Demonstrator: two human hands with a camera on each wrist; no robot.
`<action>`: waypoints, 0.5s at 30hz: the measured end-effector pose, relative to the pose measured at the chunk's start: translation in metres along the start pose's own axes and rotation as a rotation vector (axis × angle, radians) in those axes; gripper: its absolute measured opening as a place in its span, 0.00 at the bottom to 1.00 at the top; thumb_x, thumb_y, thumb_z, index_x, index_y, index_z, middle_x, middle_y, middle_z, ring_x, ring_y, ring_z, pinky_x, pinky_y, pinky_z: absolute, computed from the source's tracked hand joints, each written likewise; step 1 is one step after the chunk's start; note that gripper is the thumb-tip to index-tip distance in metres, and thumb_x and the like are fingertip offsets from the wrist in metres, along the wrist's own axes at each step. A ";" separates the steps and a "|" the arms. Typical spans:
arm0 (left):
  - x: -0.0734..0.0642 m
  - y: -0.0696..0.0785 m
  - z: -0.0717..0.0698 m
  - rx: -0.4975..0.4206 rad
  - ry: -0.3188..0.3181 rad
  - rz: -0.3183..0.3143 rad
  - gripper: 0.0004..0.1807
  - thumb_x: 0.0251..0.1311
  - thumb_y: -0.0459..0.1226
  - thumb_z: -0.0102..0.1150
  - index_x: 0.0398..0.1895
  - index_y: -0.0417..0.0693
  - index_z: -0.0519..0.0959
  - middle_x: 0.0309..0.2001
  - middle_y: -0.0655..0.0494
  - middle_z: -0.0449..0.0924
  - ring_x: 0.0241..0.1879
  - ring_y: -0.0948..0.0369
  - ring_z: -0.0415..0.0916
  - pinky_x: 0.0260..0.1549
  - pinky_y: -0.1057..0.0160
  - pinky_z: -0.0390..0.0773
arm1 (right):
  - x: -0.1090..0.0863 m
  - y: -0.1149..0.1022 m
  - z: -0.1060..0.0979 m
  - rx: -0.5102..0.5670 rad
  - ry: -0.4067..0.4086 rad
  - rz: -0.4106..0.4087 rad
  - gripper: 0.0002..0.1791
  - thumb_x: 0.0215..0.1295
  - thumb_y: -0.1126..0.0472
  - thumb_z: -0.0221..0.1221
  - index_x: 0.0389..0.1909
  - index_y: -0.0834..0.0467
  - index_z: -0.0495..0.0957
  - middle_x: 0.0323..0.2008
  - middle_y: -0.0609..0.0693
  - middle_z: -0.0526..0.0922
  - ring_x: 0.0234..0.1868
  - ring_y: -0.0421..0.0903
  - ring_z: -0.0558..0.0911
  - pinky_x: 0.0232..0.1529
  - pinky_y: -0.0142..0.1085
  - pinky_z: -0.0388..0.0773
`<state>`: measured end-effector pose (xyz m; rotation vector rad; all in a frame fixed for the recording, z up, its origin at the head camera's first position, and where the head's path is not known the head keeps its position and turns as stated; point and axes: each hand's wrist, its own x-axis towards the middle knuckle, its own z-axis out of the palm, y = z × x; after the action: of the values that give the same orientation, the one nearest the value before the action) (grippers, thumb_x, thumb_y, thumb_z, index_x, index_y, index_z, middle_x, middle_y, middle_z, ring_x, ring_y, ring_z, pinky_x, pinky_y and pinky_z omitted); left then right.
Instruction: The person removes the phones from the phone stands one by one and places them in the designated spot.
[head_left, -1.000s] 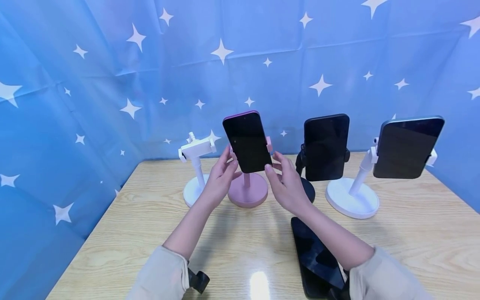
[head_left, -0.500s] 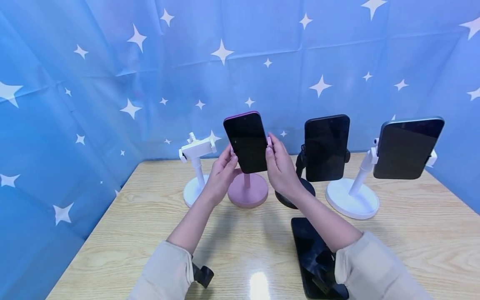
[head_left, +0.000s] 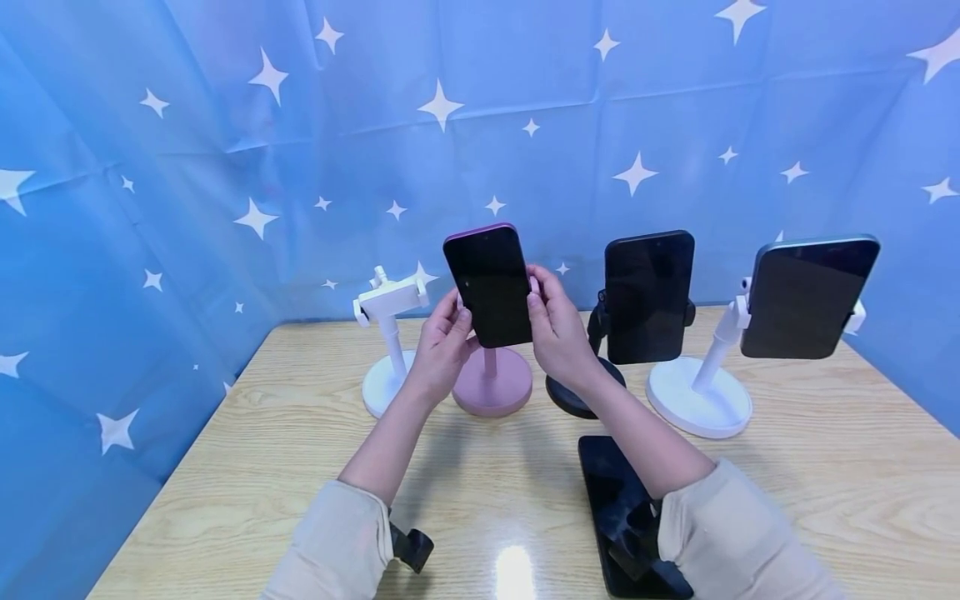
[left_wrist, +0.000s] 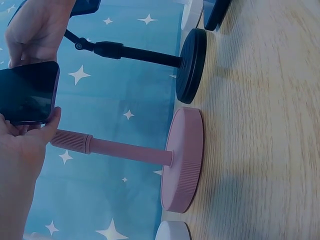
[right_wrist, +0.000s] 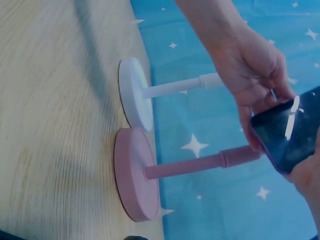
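A smartphone with a purple edge and dark screen [head_left: 491,287] sits upright, slightly tilted, at the top of a pink phone stand [head_left: 492,387]. My left hand [head_left: 441,350] holds the phone's lower left side, thumb in front beside the pink clamp. On the other side, my right hand [head_left: 561,340] pinches the right end of the pink clamp at the phone's edge, with its fingertips reaching behind. Both wrist views show the pink post [left_wrist: 127,151] running from the round base up to the hands. Behind the phone, most of the clamp is hidden.
Left of the pink stand is a white phone stand [head_left: 390,300] with a bare clamp. To the right, a black stand [head_left: 577,396] and another white stand [head_left: 701,396] each bear a dark-screened device. A black tablet [head_left: 611,500] lies flat below my right forearm.
My right hand has moved up from the phone's lower right corner to the clamp end and closed on it. My left hand stays at the left side, its thumb slightly higher.
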<state>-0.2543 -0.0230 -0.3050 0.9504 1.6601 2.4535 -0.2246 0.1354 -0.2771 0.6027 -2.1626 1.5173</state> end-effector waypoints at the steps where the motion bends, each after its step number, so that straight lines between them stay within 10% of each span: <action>1: 0.000 -0.001 0.000 -0.007 0.000 0.003 0.22 0.69 0.31 0.31 0.65 0.37 0.54 0.47 0.62 0.73 0.47 0.65 0.73 0.49 0.58 0.72 | 0.000 0.000 0.000 0.000 0.007 0.002 0.21 0.70 0.68 0.35 0.62 0.71 0.53 0.62 0.63 0.58 0.63 0.50 0.59 0.63 0.43 0.56; 15: -0.001 -0.003 0.002 -0.030 0.038 0.004 0.23 0.68 0.31 0.33 0.66 0.40 0.54 0.46 0.63 0.74 0.44 0.65 0.74 0.46 0.61 0.74 | -0.001 -0.003 0.000 0.039 0.040 0.018 0.18 0.68 0.72 0.38 0.58 0.71 0.58 0.58 0.63 0.64 0.57 0.49 0.65 0.61 0.41 0.60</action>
<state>-0.2534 -0.0207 -0.3080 0.9106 1.6293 2.5067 -0.2222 0.1349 -0.2758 0.5627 -2.1187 1.5708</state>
